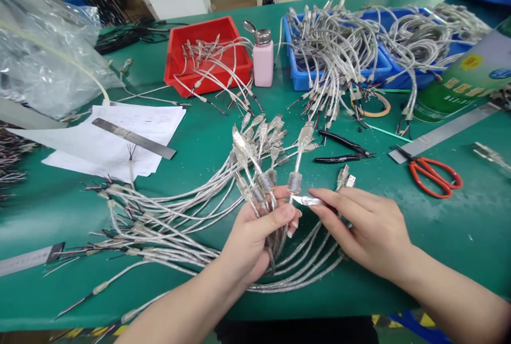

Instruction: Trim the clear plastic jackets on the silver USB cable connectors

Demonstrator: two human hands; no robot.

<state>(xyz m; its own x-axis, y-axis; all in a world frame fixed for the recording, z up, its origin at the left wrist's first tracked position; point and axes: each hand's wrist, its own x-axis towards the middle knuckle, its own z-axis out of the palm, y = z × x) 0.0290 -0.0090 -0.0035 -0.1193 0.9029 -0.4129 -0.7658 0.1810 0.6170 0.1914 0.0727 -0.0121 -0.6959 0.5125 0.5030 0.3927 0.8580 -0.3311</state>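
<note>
My left hand (255, 235) is closed round a bundle of clear-sheathed USB cables (255, 163), plug ends fanned upward. The cables loop down and spread left over the green table (207, 136), ending in stripped wire tips. My right hand (359, 224) pinches one cable (309, 201) from the bundle between thumb and forefinger, just right of my left thumb. That cable's ferrite bead (294, 182) sits above my fingers.
Black cutters (343, 151) and red scissors (433, 173) lie to the right, by a steel ruler (443, 132). Behind stand a red tray (205, 54), a pink dispenser bottle (263, 59) and blue bins (339, 70) of cables. Papers (120, 136) with a ruler lie left.
</note>
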